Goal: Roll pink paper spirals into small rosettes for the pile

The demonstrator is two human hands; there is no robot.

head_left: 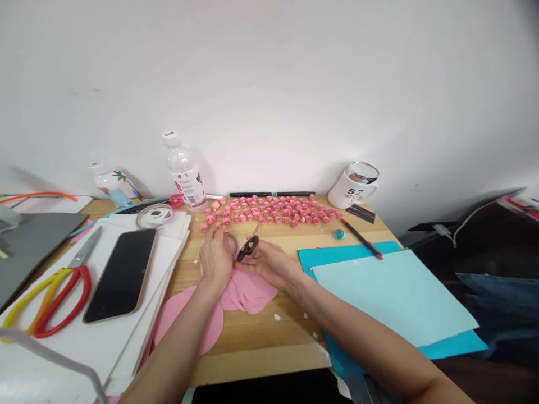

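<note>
Over the middle of the wooden table, my left hand (216, 257) is bent around a small ring that looks like a roll of clear tape (232, 242); its thumb is mostly hidden. My right hand (272, 262), palm turned up, holds small black-handled scissors (247, 248), their blades pointing up and away. Beneath both hands lie overlapping pink paper circles (248, 292), with a larger pink circle (210, 331) partly under my left forearm. Beyond my fingers, many rolled pink paper flowers (273, 210) are spread in rows.
Left: a black phone (122, 275), red-and-yellow scissors (67, 292) and a tape roll (155, 215) on white paper (164, 269). A bottle (185, 174) and mug (353, 185) stand by the wall. Right: blue paper sheets (391, 297), a pen (362, 238) and a teal roll (339, 234).
</note>
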